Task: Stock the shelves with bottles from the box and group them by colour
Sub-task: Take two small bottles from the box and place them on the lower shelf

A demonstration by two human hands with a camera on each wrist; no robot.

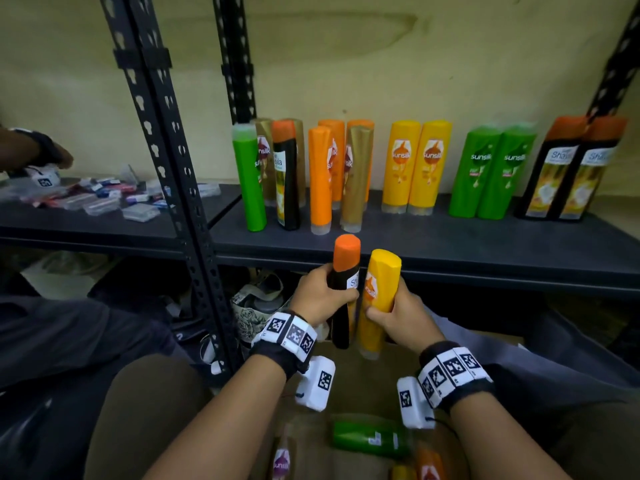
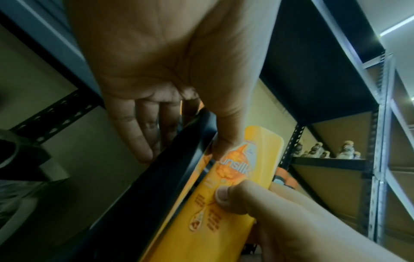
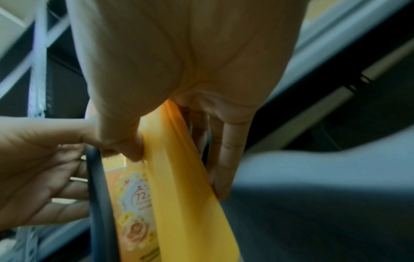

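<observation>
Dark metal shelf (image 1: 450,244) carries sorted pairs at two o'clock, a mixed cluster at twelve. Left hand (image 1: 320,296) grasps a black bottle (image 1: 343,292), right hand (image 1: 401,318) a yellow bottle (image 1: 379,289). More bottles wait in the box (image 1: 349,386) at six o'clock.

Both forearms reach forward side by side, each wrist wrapped in a dark band with white coded tags. The left hand (image 1: 317,296) is curled round a black bottle (image 1: 343,289), thumb on its right side. The right hand (image 1: 401,315) grips a yellow bottle (image 1: 375,299) just beside it, knuckles facing right. The two hands nearly touch
</observation>
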